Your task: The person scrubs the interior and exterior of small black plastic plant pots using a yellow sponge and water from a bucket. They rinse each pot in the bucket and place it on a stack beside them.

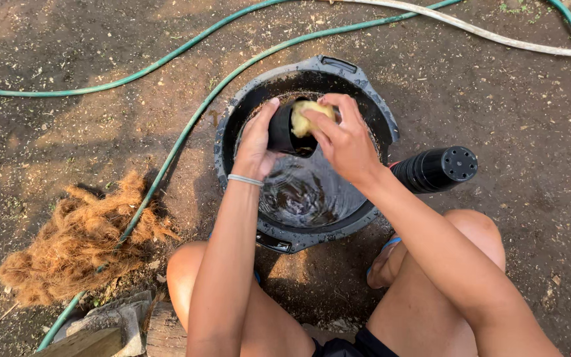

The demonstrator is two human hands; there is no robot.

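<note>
A: What is the ground like?

B: Bare brown dirt ground (530, 132), outdoors, in patchy sun and shade. A round black plastic tub (373, 99) sits on it, right in front of the squatting person's knees.

A: And around the tub?

B: 2 runs of thin green garden hose (186, 129) curve past the tub's left side, and a pale whitish hose (497, 34) crosses beyond it to the right. A heap of tangled brown coconut fibre (77, 241) lies left of the tub, with the green hose running through it. A stack of black plastic plant pots (434, 170) lies on its side just right of the tub. Grey stone and wood pieces (110, 324) sit near and left of the tub.

A: What is inside?

B: Dark, rippled water (305, 195).

A: The hands?

B: Over the tub, the left hand (256, 142) grips a small black plastic pot (285, 135) tilted sideways. The right hand (345, 135) pinches a yellow sponge (308, 118) at the pot's mouth.
</note>
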